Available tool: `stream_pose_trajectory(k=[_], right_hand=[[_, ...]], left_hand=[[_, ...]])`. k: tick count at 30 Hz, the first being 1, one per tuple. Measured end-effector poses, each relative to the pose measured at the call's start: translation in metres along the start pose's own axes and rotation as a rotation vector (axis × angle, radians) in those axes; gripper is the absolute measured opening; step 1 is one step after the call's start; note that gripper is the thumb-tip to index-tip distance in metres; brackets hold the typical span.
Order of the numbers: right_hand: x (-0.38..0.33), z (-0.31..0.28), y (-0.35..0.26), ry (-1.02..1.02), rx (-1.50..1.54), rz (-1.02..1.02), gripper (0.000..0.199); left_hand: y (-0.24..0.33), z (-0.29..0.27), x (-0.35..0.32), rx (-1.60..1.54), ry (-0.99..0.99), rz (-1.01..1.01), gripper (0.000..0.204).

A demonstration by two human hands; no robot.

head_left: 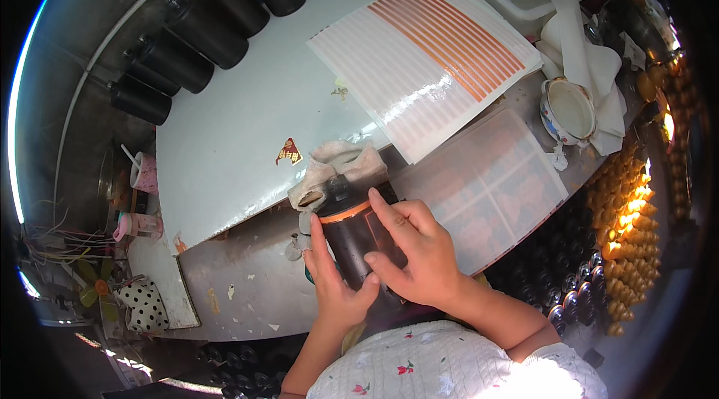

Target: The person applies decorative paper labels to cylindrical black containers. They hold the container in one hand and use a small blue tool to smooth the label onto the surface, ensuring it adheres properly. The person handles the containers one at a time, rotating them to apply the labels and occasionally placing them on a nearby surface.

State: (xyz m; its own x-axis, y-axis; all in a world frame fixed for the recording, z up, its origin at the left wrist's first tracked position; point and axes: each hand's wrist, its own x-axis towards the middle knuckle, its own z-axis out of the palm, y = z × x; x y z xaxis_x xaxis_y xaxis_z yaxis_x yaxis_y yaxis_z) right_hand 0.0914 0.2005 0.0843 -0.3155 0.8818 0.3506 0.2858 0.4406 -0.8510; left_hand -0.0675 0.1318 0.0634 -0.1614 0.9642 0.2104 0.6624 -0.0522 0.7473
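I hold a dark cylindrical bottle (358, 238) upright against my lap, just at the near edge of the counter (247, 279). My left hand (333, 286) wraps its left side, thumb running up the wall toward the thin orange band near the shoulder, fingers curled behind where I cannot see them. My right hand (416, 249) lies flat over the front, fingers pressed together on the surface — the forefinger tip reaches almost to the band.

A crumpled cloth (337, 170) sits right behind the bottle's top, touching it, on the rim of the white board (240, 129). On that board, tilted to the right, lies a glossy sheet of orange strips (427, 54); its lower corner overhangs the board's edge. Just right of my hands is a clear lidded tray (494, 182), close enough that my right wrist has little room sideways. Beyond it stands a small painted bowl (567, 110) beside white rags (588, 62).

A row of black cylinders (202, 32) lines the far left edge. The bare grey strip of counter to my left is the open room.
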Motion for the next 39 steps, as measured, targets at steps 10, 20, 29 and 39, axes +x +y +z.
stream_pose_trajectory(k=[10,20,29,39], right_hand=[[-0.007,0.007,0.012,-0.029,0.255,0.132,0.072],[-0.011,0.021,0.026,0.208,0.761,0.348,0.042],[-0.012,-0.006,0.04,0.763,1.254,0.881,0.037],[0.021,0.006,0.007,0.194,0.674,0.334,0.021]], left_hand=[[0.021,-0.012,0.012,0.384,0.019,0.261,0.08],[0.067,-0.009,0.03,0.594,-0.151,0.282,0.053],[0.052,-0.004,0.014,0.451,-0.052,0.116,0.077],[0.047,-0.01,-0.02,0.473,-0.213,0.28,0.085]])
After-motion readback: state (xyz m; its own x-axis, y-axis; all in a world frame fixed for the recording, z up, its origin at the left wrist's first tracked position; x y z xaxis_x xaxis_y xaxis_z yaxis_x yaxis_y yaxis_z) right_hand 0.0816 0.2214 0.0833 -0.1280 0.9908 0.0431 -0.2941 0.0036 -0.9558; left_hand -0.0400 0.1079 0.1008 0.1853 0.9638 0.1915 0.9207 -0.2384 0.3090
